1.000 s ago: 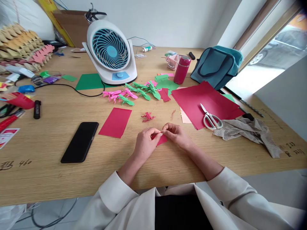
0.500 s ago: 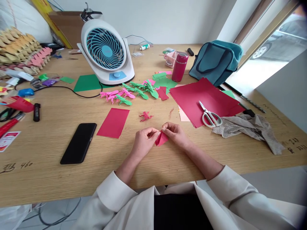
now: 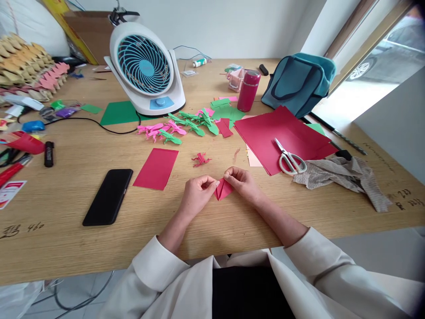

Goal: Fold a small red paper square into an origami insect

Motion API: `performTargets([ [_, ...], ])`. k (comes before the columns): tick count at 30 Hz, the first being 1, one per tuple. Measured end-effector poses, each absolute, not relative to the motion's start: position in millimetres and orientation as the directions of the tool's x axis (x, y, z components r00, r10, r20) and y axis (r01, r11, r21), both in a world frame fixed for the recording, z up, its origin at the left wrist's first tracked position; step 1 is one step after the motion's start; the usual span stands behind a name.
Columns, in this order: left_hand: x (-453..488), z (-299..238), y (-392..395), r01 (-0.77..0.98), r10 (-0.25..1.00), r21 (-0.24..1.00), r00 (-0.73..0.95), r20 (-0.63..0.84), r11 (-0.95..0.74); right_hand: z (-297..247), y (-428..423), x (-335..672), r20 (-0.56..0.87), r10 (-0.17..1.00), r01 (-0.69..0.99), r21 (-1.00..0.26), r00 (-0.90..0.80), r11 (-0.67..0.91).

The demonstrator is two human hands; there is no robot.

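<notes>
A small piece of folded red paper [image 3: 225, 190] is held just above the table near its front, with creases running down to a point. My left hand [image 3: 198, 195] pinches its upper left edge between thumb and forefinger. On the other side, my right hand [image 3: 244, 185] grips its top right corner the same way. Just beyond my hands lies a small red folded paper figure [image 3: 201, 159] with thin legs. A flat red paper rectangle [image 3: 156, 169] rests to the left of it.
A black phone [image 3: 108, 197] lies left of my hands. Scissors [image 3: 288, 158] sit on red sheets [image 3: 282, 133] at right, beside a crumpled cloth [image 3: 341, 179]. Behind are green and pink paper figures [image 3: 189, 122], a fan [image 3: 146, 71], a red flask [image 3: 249, 91] and a teal bag [image 3: 299, 84].
My left hand has shifted slightly left, and the folded paper shows a little wider between my fingers. Both hands keep their pinch. The whole view has moved slightly.
</notes>
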State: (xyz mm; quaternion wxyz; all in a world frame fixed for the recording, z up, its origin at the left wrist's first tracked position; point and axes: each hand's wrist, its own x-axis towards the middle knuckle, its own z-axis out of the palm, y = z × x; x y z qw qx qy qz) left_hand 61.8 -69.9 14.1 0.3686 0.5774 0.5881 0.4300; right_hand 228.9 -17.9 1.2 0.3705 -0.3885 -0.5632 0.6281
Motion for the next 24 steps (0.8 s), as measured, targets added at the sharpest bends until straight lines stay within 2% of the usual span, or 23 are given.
performTargets([
  [11, 64.7, 10.3, -70.4, 0.355, 0.993, 0.934, -0.082, 0.085, -0.051, 1.2, -14.2, 230.3, -0.078, 0.869, -0.029, -0.994, -0.488, -0.106],
  [24, 62.6, 7.9, -71.6, 0.319, 0.994, 0.948, -0.092, 0.056, -0.024, -3.8, -12.9, 231.1, -0.044, 0.897, -0.103, -0.990, -0.440, -0.099],
])
